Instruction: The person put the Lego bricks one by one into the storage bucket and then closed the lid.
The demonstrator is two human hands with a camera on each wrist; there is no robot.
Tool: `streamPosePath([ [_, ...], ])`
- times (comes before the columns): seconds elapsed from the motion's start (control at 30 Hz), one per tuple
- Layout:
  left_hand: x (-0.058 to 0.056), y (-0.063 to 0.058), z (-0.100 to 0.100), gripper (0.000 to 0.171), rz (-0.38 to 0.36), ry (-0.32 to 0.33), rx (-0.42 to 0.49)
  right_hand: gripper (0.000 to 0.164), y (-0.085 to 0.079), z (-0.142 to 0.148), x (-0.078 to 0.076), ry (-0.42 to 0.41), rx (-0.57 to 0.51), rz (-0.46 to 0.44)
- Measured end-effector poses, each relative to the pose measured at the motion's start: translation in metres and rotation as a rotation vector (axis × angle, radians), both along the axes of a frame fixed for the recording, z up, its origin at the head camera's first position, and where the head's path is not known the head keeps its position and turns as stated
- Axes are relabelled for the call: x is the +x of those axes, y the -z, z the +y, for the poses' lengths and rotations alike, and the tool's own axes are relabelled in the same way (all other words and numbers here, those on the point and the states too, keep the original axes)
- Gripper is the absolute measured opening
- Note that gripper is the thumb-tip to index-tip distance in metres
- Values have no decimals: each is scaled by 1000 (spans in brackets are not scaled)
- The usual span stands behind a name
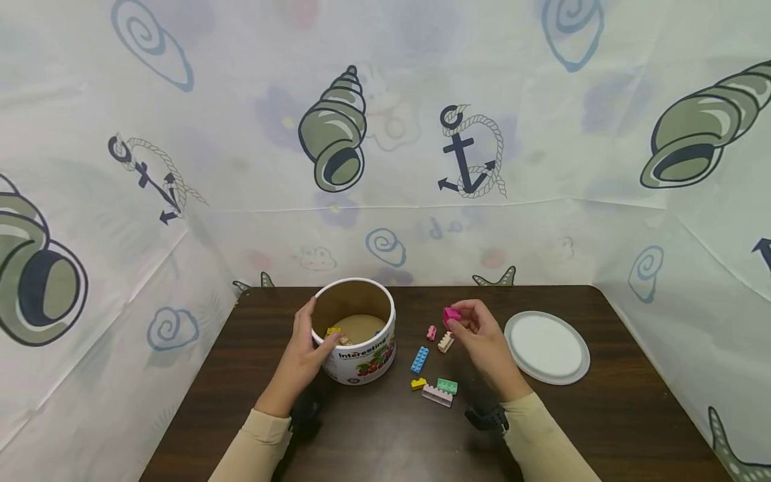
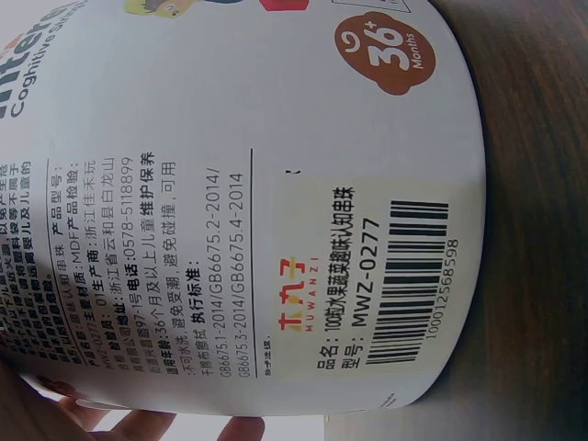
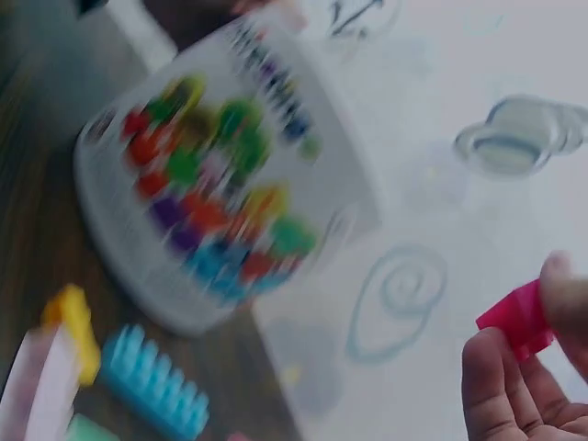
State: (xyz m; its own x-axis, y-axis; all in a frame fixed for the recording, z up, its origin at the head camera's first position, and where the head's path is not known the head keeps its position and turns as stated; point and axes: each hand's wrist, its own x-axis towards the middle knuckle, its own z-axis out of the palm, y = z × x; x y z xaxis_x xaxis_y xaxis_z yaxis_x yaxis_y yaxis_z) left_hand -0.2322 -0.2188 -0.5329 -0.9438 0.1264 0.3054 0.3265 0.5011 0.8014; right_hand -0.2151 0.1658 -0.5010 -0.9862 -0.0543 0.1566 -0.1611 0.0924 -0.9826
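Observation:
A white round tub with printed fruit and lettering stands on the table, a few toy bricks lying at its bottom. My left hand grips its left side, thumb over the near rim; in the left wrist view the tub's label fills most of the picture, fingertips at its edge. Between thumb and fingers, my right hand pinches a bright pink toy brick above the table, seen close in the right wrist view. Below it lie a cream brick and a small pink brick.
Nearer the front lie a blue brick, a yellow brick, a green brick and a pale pink brick. Right of my right hand lies a round white lid. Printed cloth hangs behind the dark wooden table.

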Motion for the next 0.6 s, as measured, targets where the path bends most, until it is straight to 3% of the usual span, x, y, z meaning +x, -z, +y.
streamPosePath([
  [0.17,-1,-1,0,98,8,2,5,45,-31,-23,-3,-74,-116,23],
  [0.33,-3,-2,0,98,8,11,-5,47,-51,-50,-9,-151,-204,-16],
  [0.5,-1,-2,-1,97,14,-6,-4,45,-49,-79,-15,-255,-338,-101],
  [0.6,-1,0,0,97,11,0,-2,43,-43,-92,-16,-267,-413,-164],
])
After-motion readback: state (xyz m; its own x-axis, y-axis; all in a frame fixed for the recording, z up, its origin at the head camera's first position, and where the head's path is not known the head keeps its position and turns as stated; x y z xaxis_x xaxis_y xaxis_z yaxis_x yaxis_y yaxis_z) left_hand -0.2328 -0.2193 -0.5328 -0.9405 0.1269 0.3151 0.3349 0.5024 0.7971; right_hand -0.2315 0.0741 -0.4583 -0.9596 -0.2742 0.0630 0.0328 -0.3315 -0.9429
